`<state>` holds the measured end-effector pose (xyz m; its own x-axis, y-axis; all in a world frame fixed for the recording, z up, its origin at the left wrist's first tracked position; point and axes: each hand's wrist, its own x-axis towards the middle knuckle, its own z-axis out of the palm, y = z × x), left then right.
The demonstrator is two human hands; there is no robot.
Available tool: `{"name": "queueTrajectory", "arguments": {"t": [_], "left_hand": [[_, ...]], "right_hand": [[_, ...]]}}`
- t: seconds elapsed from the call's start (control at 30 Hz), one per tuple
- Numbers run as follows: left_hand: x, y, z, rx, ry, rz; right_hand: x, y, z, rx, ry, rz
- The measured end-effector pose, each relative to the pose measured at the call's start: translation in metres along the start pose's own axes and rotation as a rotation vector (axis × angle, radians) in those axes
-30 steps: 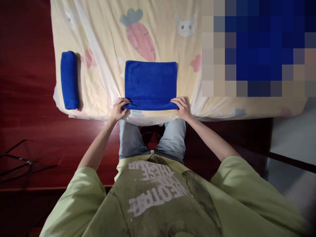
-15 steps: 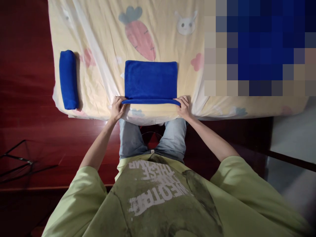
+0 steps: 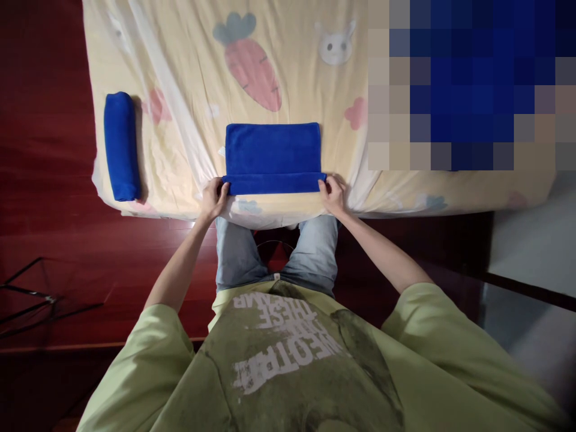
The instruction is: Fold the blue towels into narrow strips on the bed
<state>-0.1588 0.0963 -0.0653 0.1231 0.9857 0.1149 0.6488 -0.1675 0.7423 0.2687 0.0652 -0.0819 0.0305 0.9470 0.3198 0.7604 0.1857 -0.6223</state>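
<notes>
A blue cloth (image 3: 272, 150) lies flat on the bed sheet in front of me, its near edge turned over into a strip. My left hand (image 3: 216, 197) pinches the left end of that strip between thumb and fingers. At the right end, my right hand (image 3: 332, 194) grips the strip the same way. A small pale tag sticks out at the cloth's left side. Further left, a rolled blue cloth (image 3: 121, 147) rests apart from both hands.
The pale yellow sheet (image 3: 180, 72) with carrot and rabbit prints covers the bed. Its near edge runs just before my knees. A black metal stand (image 3: 49, 298) is on the red floor at left. Pixelation covers the upper right.
The near edge of the cloth has gone from a thin raised roll to a wider flat strip. The cloth's far edge has come nearer to me. Both hands keep hold of the ends.
</notes>
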Motion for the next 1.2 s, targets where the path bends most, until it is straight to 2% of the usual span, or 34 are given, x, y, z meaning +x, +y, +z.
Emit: {"name": "queueTrajectory", "arguments": {"t": [0.23, 0.57, 0.8, 1.0, 1.1, 1.2], "left_hand": [[-0.001, 0.002, 0.001, -0.011, 0.004, 0.026], [0.002, 0.006, 0.001, -0.100, 0.016, 0.098], [0.001, 0.004, 0.003, -0.048, 0.021, 0.120], [-0.001, -0.001, 0.006, 0.033, 0.078, 0.135], [0.000, 0.000, 0.006, 0.068, 0.076, 0.191], [0.000, 0.001, 0.005, 0.093, 0.068, 0.232]], "right_hand": [[0.002, -0.006, -0.001, 0.039, 0.004, 0.065], [0.002, -0.007, 0.001, 0.002, 0.048, 0.059], [0.001, -0.001, 0.006, 0.000, 0.059, 0.076], [-0.002, 0.005, 0.011, -0.007, 0.112, 0.098], [-0.003, 0.006, 0.011, -0.026, 0.149, 0.059], [-0.003, 0.003, 0.009, -0.038, 0.116, -0.020]]}}
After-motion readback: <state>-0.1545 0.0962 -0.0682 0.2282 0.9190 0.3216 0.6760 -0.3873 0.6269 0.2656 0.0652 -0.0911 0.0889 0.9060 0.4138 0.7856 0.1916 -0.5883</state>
